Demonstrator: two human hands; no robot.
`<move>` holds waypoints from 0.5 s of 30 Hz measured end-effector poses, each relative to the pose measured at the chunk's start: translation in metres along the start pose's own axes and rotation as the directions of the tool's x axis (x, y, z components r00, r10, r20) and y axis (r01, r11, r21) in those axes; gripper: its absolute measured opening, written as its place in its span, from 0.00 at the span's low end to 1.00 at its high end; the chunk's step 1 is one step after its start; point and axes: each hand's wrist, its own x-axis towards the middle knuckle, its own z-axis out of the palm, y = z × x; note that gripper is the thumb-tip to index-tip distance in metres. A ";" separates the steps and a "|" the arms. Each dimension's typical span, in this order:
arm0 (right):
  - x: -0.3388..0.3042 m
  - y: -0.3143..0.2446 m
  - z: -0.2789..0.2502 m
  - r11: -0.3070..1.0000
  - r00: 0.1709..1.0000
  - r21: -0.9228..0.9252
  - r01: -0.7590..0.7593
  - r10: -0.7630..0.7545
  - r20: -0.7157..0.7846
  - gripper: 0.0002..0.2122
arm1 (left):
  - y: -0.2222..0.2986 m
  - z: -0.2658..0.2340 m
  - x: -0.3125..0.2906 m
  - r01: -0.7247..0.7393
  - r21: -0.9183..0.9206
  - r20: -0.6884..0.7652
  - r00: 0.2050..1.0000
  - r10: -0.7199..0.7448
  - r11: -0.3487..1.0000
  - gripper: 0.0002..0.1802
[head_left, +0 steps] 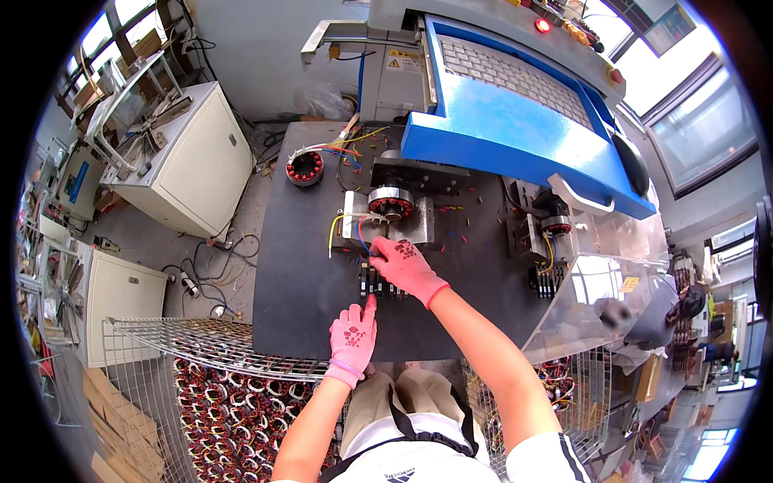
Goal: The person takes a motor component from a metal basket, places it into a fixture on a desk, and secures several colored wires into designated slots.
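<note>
A motor stator (391, 201) with red windings is mounted on a metal fixture (423, 225) at the middle of the dark table. Its yellow wire (331, 237) hangs loose to the left, while a blue wire (361, 235) and a red one run down to my right hand (409, 270). That pink-gloved hand is closed, its fingertips pinching the wire end just above a black terminal block (372, 282). My left hand (352, 338), gloved alike, has its index finger stretched out against the block's near edge; its other fingers show only partly.
Another stator (305, 168) lies at the table's far left. A blue machine (507, 121) overhangs the back. At right stand a second fixture with a stator (555, 226) and a clear plastic guard (596, 282). Wire baskets (233, 346) full of stators flank my legs.
</note>
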 end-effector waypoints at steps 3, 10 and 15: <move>0.000 0.002 0.001 0.998 0.999 -0.032 0.045 -0.046 -0.028 0.09 | 0.001 0.000 0.001 -0.008 -0.009 -0.021 1.000 0.008 1.000 0.30; -0.003 -0.009 0.006 0.992 0.994 0.087 -0.092 0.096 -0.042 0.10 | 0.001 -0.023 0.004 0.017 -0.369 -0.121 0.990 -0.066 0.929 0.24; 0.006 -0.061 -0.003 0.447 0.943 0.832 -0.330 0.205 0.263 0.16 | -0.003 -0.026 -0.005 0.020 -0.479 -0.213 0.967 -0.138 0.877 0.23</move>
